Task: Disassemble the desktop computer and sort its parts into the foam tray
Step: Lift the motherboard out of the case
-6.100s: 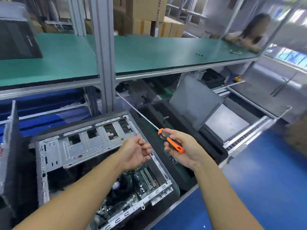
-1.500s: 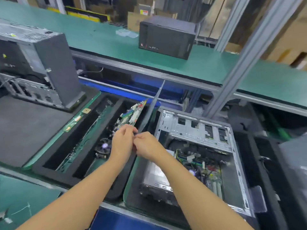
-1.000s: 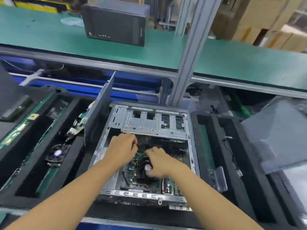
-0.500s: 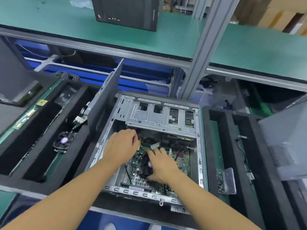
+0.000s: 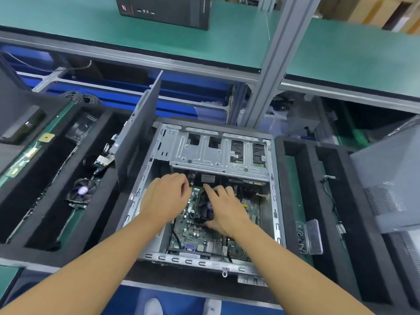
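The open desktop case [image 5: 218, 153] lies flat in front of me, its motherboard [image 5: 195, 235] exposed. Both hands reach inside it. My right hand [image 5: 227, 208] spans the black cooler fan [image 5: 204, 211], fingers across its far edge and thumb at its near edge. My left hand [image 5: 166, 198] is beside the fan's left corner with fingers curled downward; its fingertips are hidden, so what they hold is unclear. A black foam tray [image 5: 56, 223] on the left holds another fan [image 5: 83, 192] and a circuit board [image 5: 104, 158].
A grey side panel [image 5: 138, 137] stands upright between the case and the left tray. The right foam tray [image 5: 293, 178] carries a clear screw box [image 5: 310, 237] and a thin cable [image 5: 329, 196]. A grey post [image 5: 272, 60] and a green shelf with a black computer [image 5: 163, 10] rise behind.
My view turned from the left tray to the open case. Both hands dropped inside it, and the right hand moved onto the cooler fan. The screwdriver is no longer in my hand.
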